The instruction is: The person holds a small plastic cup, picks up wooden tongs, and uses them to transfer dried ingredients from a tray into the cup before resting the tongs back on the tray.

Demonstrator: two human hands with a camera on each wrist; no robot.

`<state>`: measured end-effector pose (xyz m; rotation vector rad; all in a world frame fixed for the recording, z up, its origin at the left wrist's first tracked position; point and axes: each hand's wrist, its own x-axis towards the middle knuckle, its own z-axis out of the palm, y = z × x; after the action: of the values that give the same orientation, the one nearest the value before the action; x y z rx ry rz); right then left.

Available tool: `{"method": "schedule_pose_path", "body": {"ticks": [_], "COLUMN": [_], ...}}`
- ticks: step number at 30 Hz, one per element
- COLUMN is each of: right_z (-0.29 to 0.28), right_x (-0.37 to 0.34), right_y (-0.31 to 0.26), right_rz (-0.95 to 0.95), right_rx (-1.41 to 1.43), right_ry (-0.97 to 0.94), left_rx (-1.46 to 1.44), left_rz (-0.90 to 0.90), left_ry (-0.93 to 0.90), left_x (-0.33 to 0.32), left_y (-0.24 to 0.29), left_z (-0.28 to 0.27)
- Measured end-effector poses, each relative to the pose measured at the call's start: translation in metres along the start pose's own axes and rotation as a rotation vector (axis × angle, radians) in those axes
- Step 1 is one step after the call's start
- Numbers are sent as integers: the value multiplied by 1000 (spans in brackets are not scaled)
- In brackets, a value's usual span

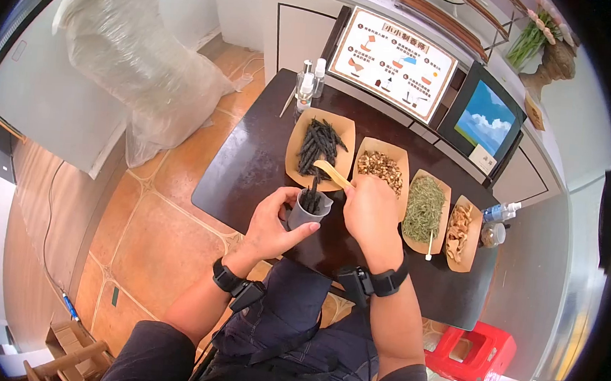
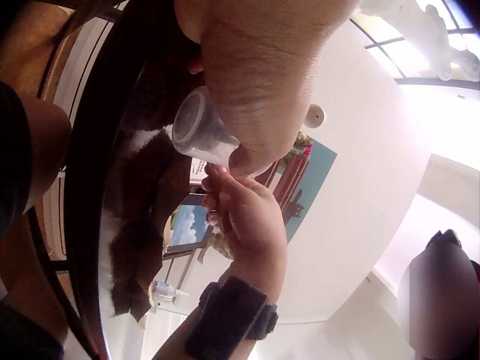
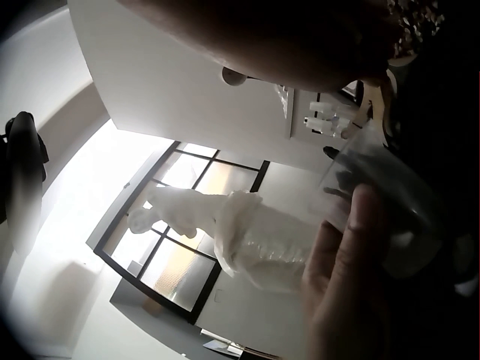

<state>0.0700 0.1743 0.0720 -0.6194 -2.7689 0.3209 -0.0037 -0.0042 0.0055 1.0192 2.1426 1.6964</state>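
My left hand (image 1: 272, 225) grips a translucent plastic cup (image 1: 301, 218) from its left side, thumb across the front. Dark strips (image 1: 311, 201) stand inside the cup, some poking above the rim. My right hand (image 1: 373, 213) holds a flat, pale wooden tool (image 1: 331, 172), whose far end reaches over the near part of a paper tray (image 1: 294, 163) of dark dried strips (image 1: 321, 143). In the left wrist view the clear cup (image 2: 196, 124) shows below the palm, with the right hand (image 2: 251, 225) close by. The right wrist view is dark around the cup (image 3: 341, 176).
Paper trays of chopped brown bits (image 1: 381, 166), green dried herb (image 1: 425, 206) and light-brown slices (image 1: 460, 226) line the dark table (image 1: 251, 162). Spray bottles (image 1: 305, 91) stand at the back left, another bottle (image 1: 502, 212) at the right. A red stool (image 1: 475, 354) is below.
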Motion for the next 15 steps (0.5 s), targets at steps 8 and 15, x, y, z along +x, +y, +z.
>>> {"method": "schedule_pose_path", "body": {"ticks": [8, 15], "right_z": [-22, -17], "right_x": [-10, -32], "right_y": [19, 30], "right_rz": [212, 365], "right_rx": [331, 719], "right_ry": [-127, -188], "left_rx": [-8, -55], "left_rz": [-45, -43], "left_ry": [8, 83], "left_x": [-1, 0], "left_y": [-2, -8], "left_z": [-1, 4]}}
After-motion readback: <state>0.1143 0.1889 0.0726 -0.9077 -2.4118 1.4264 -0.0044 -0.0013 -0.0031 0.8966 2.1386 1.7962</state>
